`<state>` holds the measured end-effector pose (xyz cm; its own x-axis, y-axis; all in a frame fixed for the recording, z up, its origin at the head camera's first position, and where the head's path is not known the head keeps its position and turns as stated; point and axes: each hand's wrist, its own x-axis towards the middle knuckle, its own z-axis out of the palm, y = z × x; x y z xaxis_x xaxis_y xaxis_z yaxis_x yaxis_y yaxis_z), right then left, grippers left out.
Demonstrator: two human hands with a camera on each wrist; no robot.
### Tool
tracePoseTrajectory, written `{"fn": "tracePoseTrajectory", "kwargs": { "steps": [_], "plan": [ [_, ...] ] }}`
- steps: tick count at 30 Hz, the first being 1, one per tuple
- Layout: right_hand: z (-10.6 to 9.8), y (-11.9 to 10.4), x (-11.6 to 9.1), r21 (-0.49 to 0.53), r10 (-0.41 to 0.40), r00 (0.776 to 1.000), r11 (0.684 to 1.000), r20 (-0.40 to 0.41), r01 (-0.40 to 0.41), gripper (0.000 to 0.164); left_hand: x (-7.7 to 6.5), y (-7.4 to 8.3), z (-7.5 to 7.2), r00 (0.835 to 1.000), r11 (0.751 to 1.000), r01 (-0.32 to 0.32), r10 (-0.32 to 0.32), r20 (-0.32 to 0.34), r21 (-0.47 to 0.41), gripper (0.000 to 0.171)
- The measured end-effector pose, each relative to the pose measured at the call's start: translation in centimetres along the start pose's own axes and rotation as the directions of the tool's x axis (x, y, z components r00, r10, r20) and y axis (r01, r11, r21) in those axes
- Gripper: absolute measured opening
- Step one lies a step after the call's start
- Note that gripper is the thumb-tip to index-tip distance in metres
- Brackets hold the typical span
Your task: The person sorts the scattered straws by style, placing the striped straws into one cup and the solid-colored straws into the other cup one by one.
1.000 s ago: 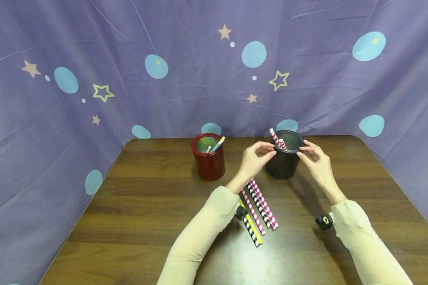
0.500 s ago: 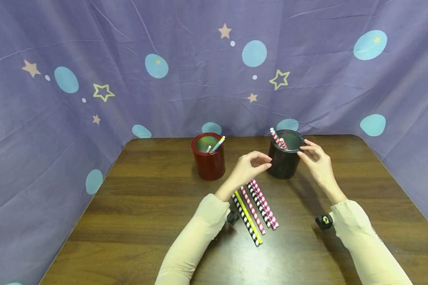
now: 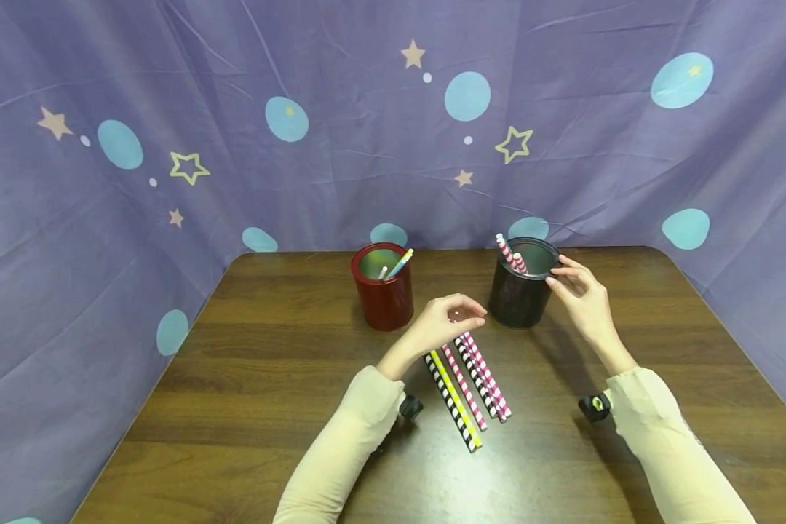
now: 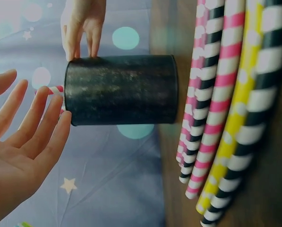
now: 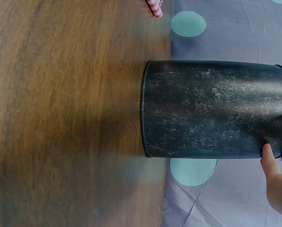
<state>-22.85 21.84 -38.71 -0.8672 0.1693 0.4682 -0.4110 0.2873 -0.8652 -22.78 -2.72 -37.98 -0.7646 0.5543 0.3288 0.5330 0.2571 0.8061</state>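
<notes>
Near the back of the table stands a black canister (image 3: 519, 295), upright, with red-and-white striped straws (image 3: 506, 251) leaning out of it. My right hand (image 3: 583, 298) holds the canister at the right side of its rim, thumb in front and fingers further back. To the left of it my left hand (image 3: 442, 324) is held above the table with relaxed fingers and nothing in them. Below and beside that hand lie several patterned straws, among them a yellow one (image 3: 455, 397), a pink-striped one (image 3: 465, 386) and a black-and-white one (image 4: 237, 163). The left hand overlaps their far ends in the head view.
A dark red canister (image 3: 385, 302) holding a few thin straws (image 3: 401, 263) stands left of the black one. Behind the brown wooden table (image 3: 268, 378) hangs a purple curtain (image 3: 340, 189) with stars and blue spots.
My left hand has left the rim of the black canister and moved left and down toward the loose straws. The right hand has stayed at the rim.
</notes>
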Motion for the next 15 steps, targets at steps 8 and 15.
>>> {"fn": "tracePoseTrajectory", "kwargs": {
  "steps": [8, 15],
  "plan": [
    [0.0, 0.1, 0.0, 0.008, 0.004, 1.0, 1.0, -0.002, -0.004, 0.024, -1.1, -1.0, -0.6, 0.999, 0.999, 0.011, -0.012, 0.041, 0.04, 0.016],
    [0.0, 0.0, 0.0, 0.01, 0.013, 1.0, 1.0, -0.002, -0.013, 0.025, -2.2, -1.8, -0.9, 0.994, 0.993, -0.014, 0.001, 0.106, 0.117, 0.014]
  ]
}}
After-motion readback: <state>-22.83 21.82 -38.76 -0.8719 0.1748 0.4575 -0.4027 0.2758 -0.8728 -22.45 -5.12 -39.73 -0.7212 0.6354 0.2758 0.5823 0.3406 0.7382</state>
